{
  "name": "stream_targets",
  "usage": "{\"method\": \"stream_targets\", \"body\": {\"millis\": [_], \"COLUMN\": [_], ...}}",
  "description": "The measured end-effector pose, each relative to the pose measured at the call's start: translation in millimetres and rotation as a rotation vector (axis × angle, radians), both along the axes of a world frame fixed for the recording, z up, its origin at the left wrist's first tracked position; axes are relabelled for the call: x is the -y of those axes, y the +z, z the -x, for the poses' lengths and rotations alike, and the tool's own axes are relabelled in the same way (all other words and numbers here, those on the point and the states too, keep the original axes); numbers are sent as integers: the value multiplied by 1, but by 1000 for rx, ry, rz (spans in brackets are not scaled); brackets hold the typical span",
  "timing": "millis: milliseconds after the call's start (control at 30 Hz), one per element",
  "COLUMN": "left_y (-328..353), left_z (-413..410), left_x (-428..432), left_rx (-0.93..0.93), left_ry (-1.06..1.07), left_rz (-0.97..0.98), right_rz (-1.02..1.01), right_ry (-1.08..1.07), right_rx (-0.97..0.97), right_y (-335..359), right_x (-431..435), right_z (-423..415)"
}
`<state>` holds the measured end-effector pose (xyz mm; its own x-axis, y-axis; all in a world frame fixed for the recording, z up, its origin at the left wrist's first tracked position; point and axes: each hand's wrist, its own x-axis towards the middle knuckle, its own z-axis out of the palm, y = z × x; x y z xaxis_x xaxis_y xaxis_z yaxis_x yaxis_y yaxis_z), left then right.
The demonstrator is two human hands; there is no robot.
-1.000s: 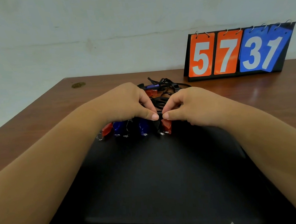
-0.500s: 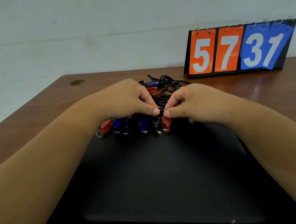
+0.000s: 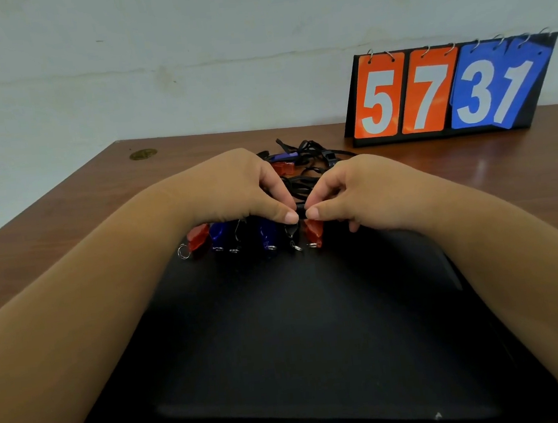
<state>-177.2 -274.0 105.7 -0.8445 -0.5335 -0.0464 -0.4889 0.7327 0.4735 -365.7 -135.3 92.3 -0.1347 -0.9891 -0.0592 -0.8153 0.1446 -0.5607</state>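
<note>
A row of several small red, blue and black whistles with metal rings lies along the far edge of a black tray. My left hand and my right hand meet above the row, thumb tips almost touching, and both pinch a small black piece between them. A black whistle with a ring hangs just under that piece. Behind the hands lies a tangle of black lanyards with a blue and a red whistle in it.
The tray lies on a brown wooden table near its front edge. A flip scoreboard reading 57 31 stands at the back right against a pale wall. A round brass fitting sits at the back left.
Both hands stay together over the whistle row, pinching the same black piece. The view has shifted slightly; nothing was let go.
</note>
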Motion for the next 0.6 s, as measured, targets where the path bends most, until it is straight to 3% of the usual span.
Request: {"method": "stream_targets", "body": {"millis": [333,600], "left_y": [11,17], "left_z": [-7,-12], "left_x": [0,-6], "left_rx": [-64,130], "left_ry": [69,-67], "left_rz": [-42,-15], "right_rz": [15,-8], "right_ry": [-14,-21], "right_rx": [10,22], "right_y": [0,0], "right_x": [0,1], "right_z": [0,0]}}
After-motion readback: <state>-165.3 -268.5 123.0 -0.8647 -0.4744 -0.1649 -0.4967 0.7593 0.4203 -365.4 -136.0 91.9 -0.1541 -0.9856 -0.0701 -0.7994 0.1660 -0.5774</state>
